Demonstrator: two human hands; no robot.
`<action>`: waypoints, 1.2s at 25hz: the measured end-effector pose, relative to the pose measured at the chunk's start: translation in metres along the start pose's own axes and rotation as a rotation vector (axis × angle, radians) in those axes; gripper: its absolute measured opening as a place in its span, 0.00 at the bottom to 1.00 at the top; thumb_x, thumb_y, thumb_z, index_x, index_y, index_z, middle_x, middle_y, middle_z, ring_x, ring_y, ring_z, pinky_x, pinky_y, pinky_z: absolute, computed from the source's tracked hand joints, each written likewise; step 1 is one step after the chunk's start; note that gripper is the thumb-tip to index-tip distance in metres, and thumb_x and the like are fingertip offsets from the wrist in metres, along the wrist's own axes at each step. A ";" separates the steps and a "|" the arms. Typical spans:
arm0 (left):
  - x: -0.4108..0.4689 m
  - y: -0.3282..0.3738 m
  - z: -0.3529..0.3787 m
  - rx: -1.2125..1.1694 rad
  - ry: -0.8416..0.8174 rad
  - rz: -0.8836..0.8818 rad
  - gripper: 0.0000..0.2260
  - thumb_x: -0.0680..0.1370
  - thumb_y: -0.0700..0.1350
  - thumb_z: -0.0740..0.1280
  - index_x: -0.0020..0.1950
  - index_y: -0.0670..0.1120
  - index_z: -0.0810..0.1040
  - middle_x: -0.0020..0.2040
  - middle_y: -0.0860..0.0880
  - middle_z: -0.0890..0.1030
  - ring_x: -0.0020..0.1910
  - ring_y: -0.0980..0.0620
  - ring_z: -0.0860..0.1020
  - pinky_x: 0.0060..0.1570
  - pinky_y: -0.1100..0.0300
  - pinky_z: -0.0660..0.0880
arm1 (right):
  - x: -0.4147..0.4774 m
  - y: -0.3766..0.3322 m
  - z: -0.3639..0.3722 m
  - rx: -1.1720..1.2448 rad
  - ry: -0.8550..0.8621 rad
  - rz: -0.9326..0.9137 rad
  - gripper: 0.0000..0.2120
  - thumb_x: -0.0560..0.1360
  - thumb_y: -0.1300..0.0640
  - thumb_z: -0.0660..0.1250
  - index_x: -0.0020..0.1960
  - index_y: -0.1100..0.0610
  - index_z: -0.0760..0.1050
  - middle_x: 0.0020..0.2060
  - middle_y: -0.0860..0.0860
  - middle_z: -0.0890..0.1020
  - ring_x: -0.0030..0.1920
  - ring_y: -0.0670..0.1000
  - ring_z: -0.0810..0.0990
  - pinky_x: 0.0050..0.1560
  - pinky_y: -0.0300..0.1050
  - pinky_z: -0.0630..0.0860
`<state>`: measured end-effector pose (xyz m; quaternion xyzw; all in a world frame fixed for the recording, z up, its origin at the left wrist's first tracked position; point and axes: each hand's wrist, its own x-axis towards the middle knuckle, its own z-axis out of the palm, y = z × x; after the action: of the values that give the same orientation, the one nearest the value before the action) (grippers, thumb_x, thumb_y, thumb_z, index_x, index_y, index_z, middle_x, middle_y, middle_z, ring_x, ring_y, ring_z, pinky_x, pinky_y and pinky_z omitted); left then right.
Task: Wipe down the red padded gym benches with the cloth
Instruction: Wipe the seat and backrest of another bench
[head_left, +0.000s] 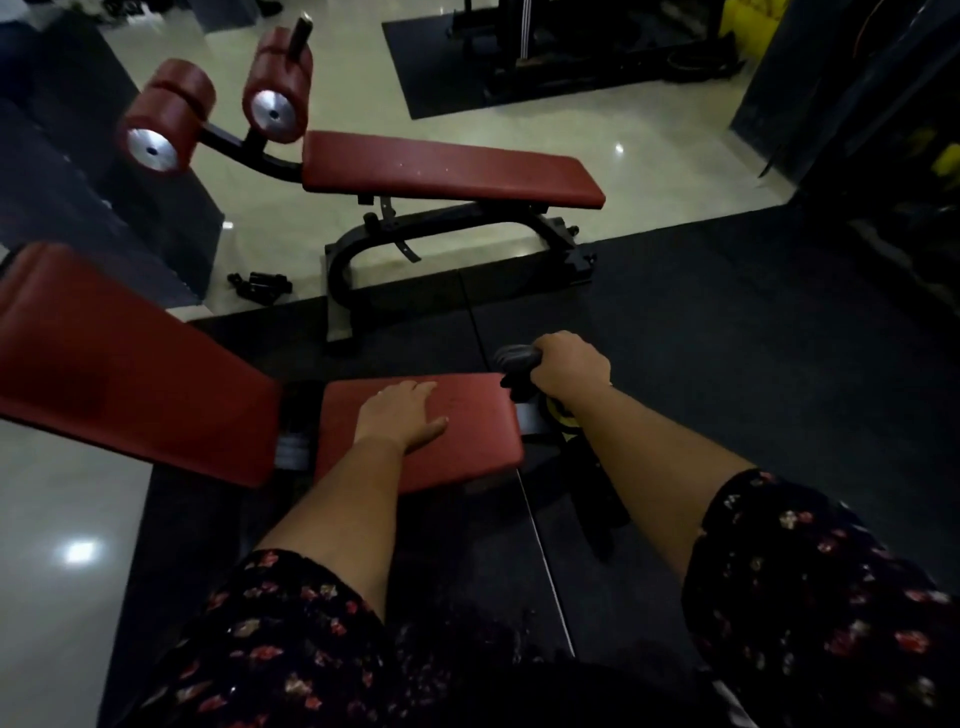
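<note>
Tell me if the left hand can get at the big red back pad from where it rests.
Probably yes: the left hand lies flat on the seat pad, the back pad sits just across a narrow gap, nothing between.

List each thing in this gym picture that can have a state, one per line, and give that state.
Left hand: open, flat on the seat pad.
Right hand: closed around a dark cloth.
Dark cloth: bunched, at the seat's far edge.
Seat pad: level.
Back pad: tilted.
Far bench: untouched.

The red padded seat cushion (467, 415) looks like smooth, faintly glossy vinyl; the pale tiled floor (571, 135) shines, while the dark rubber floor mat (727, 322) is matt.
</note>
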<state>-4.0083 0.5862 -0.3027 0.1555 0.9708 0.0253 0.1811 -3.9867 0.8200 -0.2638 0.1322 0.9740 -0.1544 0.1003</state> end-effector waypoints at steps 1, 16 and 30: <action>-0.004 0.001 0.004 -0.006 0.006 -0.011 0.31 0.78 0.61 0.63 0.78 0.51 0.62 0.74 0.47 0.68 0.70 0.44 0.69 0.66 0.51 0.68 | -0.002 0.005 0.004 0.012 0.002 -0.001 0.13 0.73 0.57 0.64 0.57 0.54 0.78 0.53 0.54 0.78 0.51 0.58 0.79 0.49 0.53 0.79; -0.021 -0.004 0.040 -0.060 0.036 -0.079 0.30 0.79 0.59 0.64 0.78 0.50 0.62 0.71 0.46 0.70 0.68 0.44 0.70 0.63 0.51 0.69 | -0.015 0.023 0.056 0.036 -0.102 0.022 0.19 0.74 0.57 0.65 0.65 0.52 0.73 0.58 0.55 0.74 0.58 0.60 0.75 0.53 0.54 0.76; 0.056 -0.096 0.134 -0.107 -0.058 -0.062 0.31 0.78 0.58 0.65 0.78 0.49 0.62 0.70 0.45 0.72 0.68 0.44 0.71 0.68 0.50 0.67 | 0.046 -0.002 0.160 -0.056 -0.176 0.028 0.31 0.77 0.61 0.57 0.77 0.42 0.57 0.68 0.54 0.65 0.62 0.62 0.68 0.54 0.56 0.71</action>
<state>-4.0382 0.5114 -0.4575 0.1160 0.9668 0.0670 0.2177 -4.0058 0.7758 -0.4232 0.1288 0.9634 -0.1368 0.1914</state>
